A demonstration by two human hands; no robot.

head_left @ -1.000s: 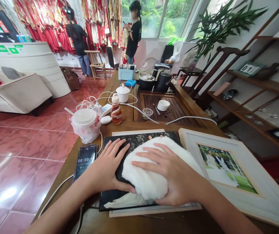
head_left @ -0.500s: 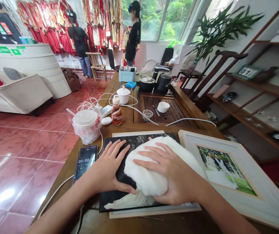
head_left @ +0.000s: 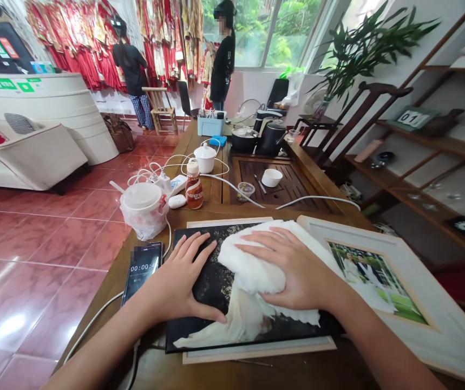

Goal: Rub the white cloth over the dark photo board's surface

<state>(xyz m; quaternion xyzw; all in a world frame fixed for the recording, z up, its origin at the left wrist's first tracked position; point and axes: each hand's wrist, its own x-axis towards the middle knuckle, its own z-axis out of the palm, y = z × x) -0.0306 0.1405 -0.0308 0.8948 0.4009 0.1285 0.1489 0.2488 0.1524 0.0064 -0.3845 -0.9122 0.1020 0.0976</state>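
My left hand lies spread on the left side of a dark photo panel, thumb pointing right. The panel shows a pale flowing gown on black and rests on a light-framed piece, mostly hidden beneath it. Over the panel's upper right part, my right hand grips a fluffy white cloth pressed against the surface, fingers laid across its top. To the right lies a white-framed wedding photo, tilted at an angle and close to my right forearm.
A phone showing a timer lies left of my left hand. Behind it stand a bagged tub, a coffee bottle and a lidded white pot. A cable crosses the tea tray. Two people stand by hanging red garments.
My right hand has slid the white cloth up and to the right across the panel, uncovering more of the pale gown. My left hand has stayed in place.
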